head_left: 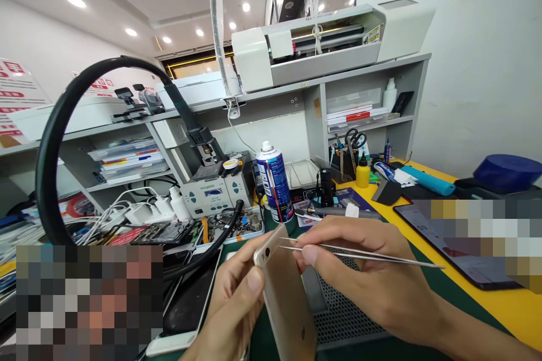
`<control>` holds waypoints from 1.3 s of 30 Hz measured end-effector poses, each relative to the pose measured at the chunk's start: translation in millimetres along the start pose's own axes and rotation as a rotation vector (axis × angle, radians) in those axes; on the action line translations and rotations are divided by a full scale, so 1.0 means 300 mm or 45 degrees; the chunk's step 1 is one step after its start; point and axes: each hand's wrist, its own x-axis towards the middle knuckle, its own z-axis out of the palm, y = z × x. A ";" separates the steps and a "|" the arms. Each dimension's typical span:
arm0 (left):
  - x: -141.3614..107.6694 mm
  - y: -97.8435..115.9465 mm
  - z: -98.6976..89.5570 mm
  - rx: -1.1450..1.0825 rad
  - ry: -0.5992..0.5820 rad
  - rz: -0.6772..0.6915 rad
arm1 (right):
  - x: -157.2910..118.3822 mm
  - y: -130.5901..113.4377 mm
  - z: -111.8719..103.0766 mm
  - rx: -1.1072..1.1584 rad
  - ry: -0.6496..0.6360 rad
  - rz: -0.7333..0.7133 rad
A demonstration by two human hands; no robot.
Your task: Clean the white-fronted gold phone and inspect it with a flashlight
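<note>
A gold smartphone (288, 293) stands on edge, tilted, in my left hand (235, 299), its back with the camera lens and logo facing right. The thumb presses on its camera corner while the fingers go round behind it. My right hand (372, 271) pinches thin metal tweezers (381, 258) between thumb and fingers. Their two tips are slightly apart, close to the phone's top edge; whether they touch it I cannot tell. Below the right hand lies a dark perforated mat (345, 316) on the green work surface.
A blue spray can (275, 183) stands behind the phone. Left of it are a soldering station (212, 197), a curving black hose (46, 141) and a tray of small parts (254, 223). A dark tablet (457, 248) lies at right; a yellow bottle (362, 173) stands behind.
</note>
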 end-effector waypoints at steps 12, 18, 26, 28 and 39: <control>0.012 0.028 0.005 -0.233 -0.036 -0.596 | 0.011 -0.010 -0.012 -0.174 -0.048 -0.338; 0.032 0.041 -0.023 -0.037 -0.088 -0.693 | 0.009 -0.008 -0.023 -0.262 -0.186 -0.355; 0.084 0.053 -0.019 -0.282 -0.247 -0.781 | 0.017 -0.017 -0.022 -0.366 -0.259 -0.356; 0.091 0.061 -0.020 -0.303 -0.246 -0.861 | 0.015 -0.016 -0.024 -0.389 -0.277 -0.364; 0.102 0.013 -0.062 -0.341 -0.292 -0.832 | 0.019 -0.001 -0.025 -0.315 -0.392 -0.313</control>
